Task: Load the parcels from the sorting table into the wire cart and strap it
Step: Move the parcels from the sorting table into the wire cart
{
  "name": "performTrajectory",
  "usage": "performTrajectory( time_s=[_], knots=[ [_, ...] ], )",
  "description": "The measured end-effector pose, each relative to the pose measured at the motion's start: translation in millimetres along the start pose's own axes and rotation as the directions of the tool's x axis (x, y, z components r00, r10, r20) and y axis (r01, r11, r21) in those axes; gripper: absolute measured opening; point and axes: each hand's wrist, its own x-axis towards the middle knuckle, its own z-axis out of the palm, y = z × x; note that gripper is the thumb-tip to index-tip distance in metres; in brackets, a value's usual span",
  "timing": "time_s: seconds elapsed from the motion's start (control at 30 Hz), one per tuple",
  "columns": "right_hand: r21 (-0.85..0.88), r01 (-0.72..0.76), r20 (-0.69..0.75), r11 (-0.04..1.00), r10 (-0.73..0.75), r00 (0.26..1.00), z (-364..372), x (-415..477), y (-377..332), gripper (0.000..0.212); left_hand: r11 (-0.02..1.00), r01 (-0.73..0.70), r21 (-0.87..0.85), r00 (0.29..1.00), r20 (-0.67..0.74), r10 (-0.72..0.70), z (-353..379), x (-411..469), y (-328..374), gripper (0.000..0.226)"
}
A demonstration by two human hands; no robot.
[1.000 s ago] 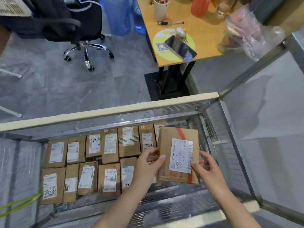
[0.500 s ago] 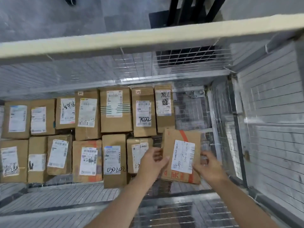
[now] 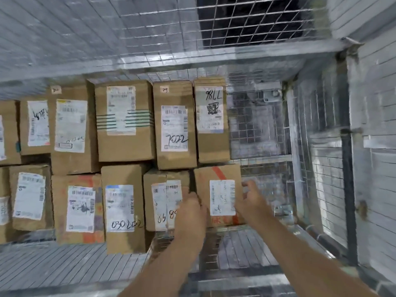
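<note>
A brown parcel with red tape and a white label (image 3: 218, 194) sits low in the wire cart (image 3: 214, 58), at the right end of the near row. My left hand (image 3: 189, 211) grips its left edge, squeezed against the neighbouring parcel marked with numbers (image 3: 165, 202). My right hand (image 3: 250, 200) holds its right edge with curled fingers. Several other labelled cardboard parcels (image 3: 124, 121) fill two rows on the cart floor to the left.
Wire mesh walls close in at the back and right (image 3: 321, 168). A bare strip of mesh floor (image 3: 257, 129) lies right of the far row, beside the parcel marked 7786 (image 3: 211, 118). More floor shows in front of the near row (image 3: 64, 264).
Both hands have lowered the red-taped parcel deeper into the cart, down beside the near row. My view has dropped inside the cart, so the top rim and the room are out of sight.
</note>
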Motion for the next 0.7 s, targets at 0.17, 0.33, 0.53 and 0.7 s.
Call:
performTrajectory(
  time_s=[0.17,0.33,0.53,0.7],
  knots=[
    [0.064,-0.021,-0.01,0.998,0.022,1.0,23.1,18.8,5.7,0.015,0.995,0.061,-0.077,0.992,0.115,-0.052,20.0,7.6,8.2,0.024],
    [0.156,-0.093,-0.007,0.983,0.095,0.995,32.1,34.7,10.4,0.007,0.98,0.176,-0.087,0.966,0.205,-0.155,10.3,23.0,16.7,0.029],
    [0.164,-0.085,0.131,0.983,0.064,0.989,17.4,24.8,13.7,0.028,0.993,-0.01,-0.118,0.994,0.108,0.023,23.9,0.3,11.4,0.063],
    [0.093,-0.085,0.063,0.992,0.08,0.995,16.4,-6.6,-7.9,0.024,0.968,-0.16,-0.195,0.968,0.159,0.192,11.9,-22.6,22.2,0.053]
  ],
)
